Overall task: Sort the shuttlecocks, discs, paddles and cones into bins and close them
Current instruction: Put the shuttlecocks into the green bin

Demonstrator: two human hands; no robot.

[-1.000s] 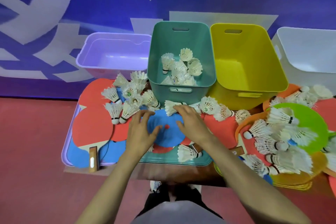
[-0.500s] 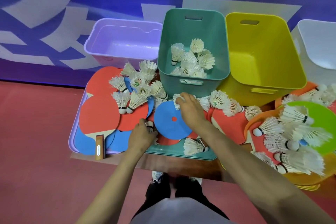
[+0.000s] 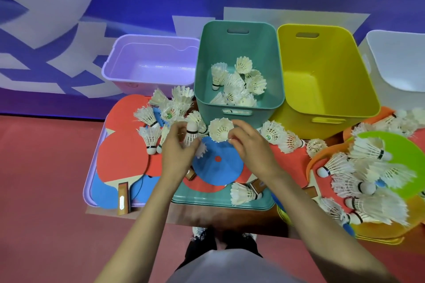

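Observation:
My left hand [image 3: 178,155] holds a white shuttlecock [image 3: 191,133] with its cork end up. My right hand [image 3: 251,147] pinches another shuttlecock [image 3: 220,129], its feather skirt facing me. Both are lifted just in front of the teal bin [image 3: 239,108], which holds several shuttlecocks [image 3: 239,82]. Below my hands lies a blue disc [image 3: 217,165] on red paddles [image 3: 122,156]. More shuttlecocks [image 3: 165,112] are heaped to the left, and others [image 3: 372,179] on the right over a green disc [image 3: 407,158].
An empty lilac bin [image 3: 151,62] stands at back left, an empty yellow bin [image 3: 326,76] right of the teal one, and a white bin [image 3: 397,60] at far right. Lilac and teal lids [image 3: 220,202] lie under the paddles. The floor is red, the wall blue.
Both hands have risen from the blue disc, each now carrying a shuttlecock. The left hand left the table's front edge and moved up beside the right hand.

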